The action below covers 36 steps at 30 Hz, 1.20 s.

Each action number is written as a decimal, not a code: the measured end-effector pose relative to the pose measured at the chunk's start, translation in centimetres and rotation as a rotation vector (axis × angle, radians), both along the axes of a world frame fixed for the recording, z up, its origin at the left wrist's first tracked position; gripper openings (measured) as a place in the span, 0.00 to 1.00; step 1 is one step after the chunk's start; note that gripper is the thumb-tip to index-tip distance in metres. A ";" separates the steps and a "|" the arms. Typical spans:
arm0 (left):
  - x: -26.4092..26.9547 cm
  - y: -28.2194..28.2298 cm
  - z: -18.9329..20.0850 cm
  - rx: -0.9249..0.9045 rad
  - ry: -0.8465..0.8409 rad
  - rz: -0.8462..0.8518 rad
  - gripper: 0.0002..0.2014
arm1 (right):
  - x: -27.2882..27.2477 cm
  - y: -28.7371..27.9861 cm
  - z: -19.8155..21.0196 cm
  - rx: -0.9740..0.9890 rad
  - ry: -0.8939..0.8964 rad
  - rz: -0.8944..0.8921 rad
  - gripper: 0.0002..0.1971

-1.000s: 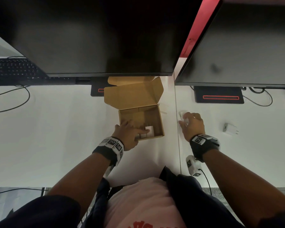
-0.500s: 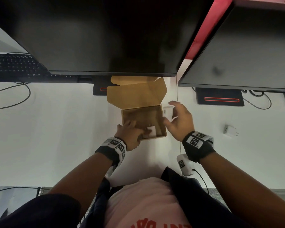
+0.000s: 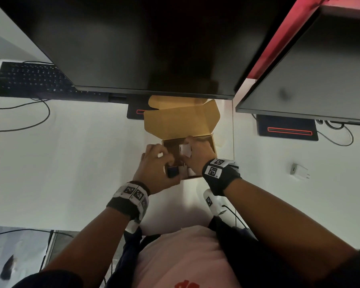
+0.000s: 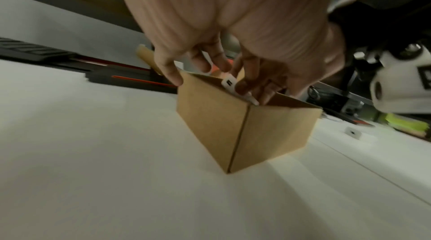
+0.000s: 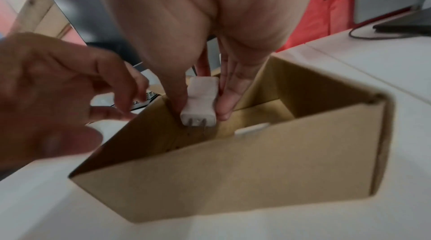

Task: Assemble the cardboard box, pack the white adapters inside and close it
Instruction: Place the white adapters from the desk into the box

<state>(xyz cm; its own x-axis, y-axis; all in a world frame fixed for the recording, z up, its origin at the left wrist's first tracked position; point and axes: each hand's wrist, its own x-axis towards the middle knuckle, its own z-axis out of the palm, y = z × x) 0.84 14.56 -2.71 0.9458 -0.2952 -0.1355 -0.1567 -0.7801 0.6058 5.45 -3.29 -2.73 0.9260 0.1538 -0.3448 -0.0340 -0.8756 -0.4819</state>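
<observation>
Now the right hand (image 3: 196, 154), which was out at the table's 3 o'clock side, pinches a white adapter (image 5: 200, 105) over the open cardboard box (image 3: 213, 145), while the left hand (image 3: 157, 169), fingers loosely curled, hovers at its 9 o'clock wall; another adapter (image 3: 299, 172) waits outside.

The head view looks straight down; both wrist views sit low and close, sharing the box (image 3: 213, 145).

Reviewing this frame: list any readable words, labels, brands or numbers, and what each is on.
No text can be read.
Shirt: red lettering at the bottom edge, cut off, unreadable.
Wristbands on the left hand and right hand: black-and-white square marker patterns; small characters, too small to read.
Cardboard box: plain.
Adapter: no marking legible.
</observation>
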 end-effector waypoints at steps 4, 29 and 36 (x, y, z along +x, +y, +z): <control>0.4 1.1 -1.8 -0.098 0.118 0.307 0.20 | 0.3 1.6 0.0 0.062 0.011 -0.022 0.17; 1.6 0.8 -2.6 -0.183 0.187 0.188 0.28 | 1.1 4.0 -2.0 0.048 0.043 0.025 0.13; 2.0 0.7 -2.2 -0.136 0.220 0.161 0.28 | 1.3 3.6 -3.1 -0.080 0.012 0.148 0.08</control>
<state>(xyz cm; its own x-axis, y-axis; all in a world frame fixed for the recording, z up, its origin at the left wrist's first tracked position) 2.81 15.30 -4.92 0.9342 -0.1733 -0.3119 0.1090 -0.6937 0.7120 6.73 0.30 -5.86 0.8910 0.2596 -0.3724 0.0923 -0.9069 -0.4111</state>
